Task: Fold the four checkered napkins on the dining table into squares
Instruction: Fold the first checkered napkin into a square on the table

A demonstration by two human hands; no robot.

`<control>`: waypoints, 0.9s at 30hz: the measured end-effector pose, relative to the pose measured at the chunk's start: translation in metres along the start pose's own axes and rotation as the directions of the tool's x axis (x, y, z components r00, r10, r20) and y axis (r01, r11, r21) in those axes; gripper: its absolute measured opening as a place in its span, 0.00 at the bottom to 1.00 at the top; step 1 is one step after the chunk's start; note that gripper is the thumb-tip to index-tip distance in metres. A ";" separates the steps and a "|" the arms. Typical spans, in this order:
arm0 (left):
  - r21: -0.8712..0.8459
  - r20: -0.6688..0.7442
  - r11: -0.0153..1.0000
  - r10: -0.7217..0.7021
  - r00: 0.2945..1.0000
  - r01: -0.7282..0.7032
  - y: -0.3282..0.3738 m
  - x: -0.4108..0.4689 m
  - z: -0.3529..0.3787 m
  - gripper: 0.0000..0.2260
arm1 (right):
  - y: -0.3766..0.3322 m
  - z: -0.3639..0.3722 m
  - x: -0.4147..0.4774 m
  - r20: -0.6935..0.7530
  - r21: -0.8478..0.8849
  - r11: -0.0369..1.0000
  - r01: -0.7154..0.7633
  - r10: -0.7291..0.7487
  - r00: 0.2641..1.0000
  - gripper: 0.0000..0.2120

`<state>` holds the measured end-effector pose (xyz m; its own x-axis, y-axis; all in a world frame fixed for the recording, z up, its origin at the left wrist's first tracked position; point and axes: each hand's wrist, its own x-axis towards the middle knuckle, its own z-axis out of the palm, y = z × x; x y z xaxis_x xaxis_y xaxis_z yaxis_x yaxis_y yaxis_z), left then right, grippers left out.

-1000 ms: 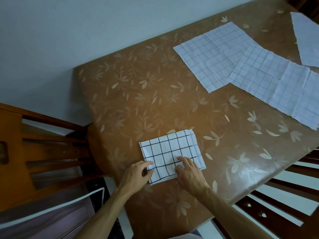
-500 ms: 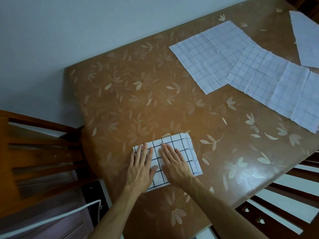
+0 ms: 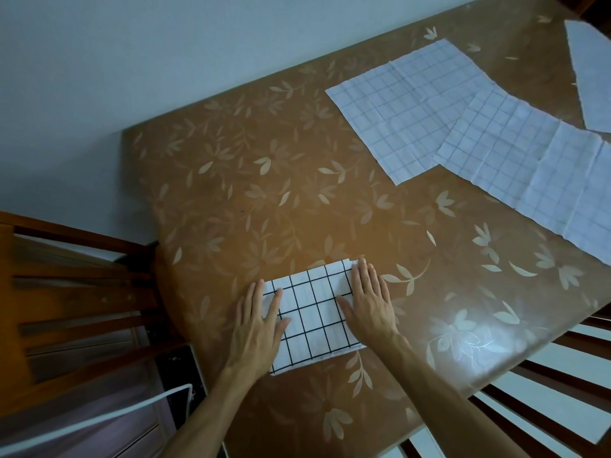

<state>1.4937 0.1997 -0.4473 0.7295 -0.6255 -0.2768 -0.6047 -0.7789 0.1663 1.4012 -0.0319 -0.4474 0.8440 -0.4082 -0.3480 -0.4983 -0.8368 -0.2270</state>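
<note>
step: pressing first fold flat | folded napkin (image 3: 314, 317) under both palms at table (image 3: 264, 193) near edge | left hand (image 3: 258, 328), right hand (image 3: 368, 304) flat, fingers spread | tip: I sweep outward toward my fingertips, squaring layers | three open napkins (image 3: 406, 117) far beyond my right fingertips

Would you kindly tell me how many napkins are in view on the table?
4. One folded napkin lies under both hands at the near edge; two open ones overlap at far right; a fourth is cut off at the top right corner.
</note>
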 end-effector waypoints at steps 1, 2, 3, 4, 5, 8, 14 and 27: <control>-0.036 -0.048 0.999 -0.006 0.999 0.004 0.000 0.005 -0.004 0.25 | -0.001 -0.004 0.003 -0.014 0.023 1.000 0.018 -0.017 1.000 0.35; -0.066 -0.092 0.998 -0.019 0.996 0.013 -0.002 0.011 -0.008 0.22 | -0.002 -0.009 0.008 -0.036 0.037 0.998 0.052 -0.051 0.998 0.35; -0.091 -0.123 0.995 -0.040 0.992 0.028 -0.004 0.017 -0.012 0.21 | -0.003 -0.014 0.012 -0.054 0.043 0.995 0.093 -0.091 0.994 0.36; -0.117 -0.129 0.992 -0.064 0.990 0.049 -0.006 0.023 -0.018 0.22 | -0.002 -0.019 0.017 -0.064 0.053 0.991 0.126 -0.123 0.990 0.38; -0.147 -0.112 0.987 -0.088 0.990 0.071 -0.008 0.028 -0.025 0.23 | -0.003 -0.024 0.022 -0.070 0.074 0.987 0.146 -0.141 0.988 0.41; -0.267 0.020 0.949 -0.166 0.986 0.166 -0.010 0.042 -0.039 0.24 | -0.004 -0.039 0.036 -0.069 0.086 0.979 0.185 -0.179 0.981 0.39; -0.285 0.093 0.937 -0.181 0.979 0.201 -0.018 0.043 -0.044 0.17 | -0.003 -0.051 0.045 -0.012 -0.018 0.982 0.187 -0.188 0.982 0.23; -0.335 -0.367 0.938 -0.215 0.905 0.087 -0.056 0.028 -0.127 0.05 | -0.046 -0.107 0.039 -0.438 0.185 0.898 0.400 -0.289 0.851 0.09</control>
<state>1.5885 0.2202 -0.3443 0.9074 -0.4158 0.0607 -0.3969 -0.8007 0.4486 1.4780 -0.0478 -0.3531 0.9493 -0.2657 0.1677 -0.1469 -0.8471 -0.5108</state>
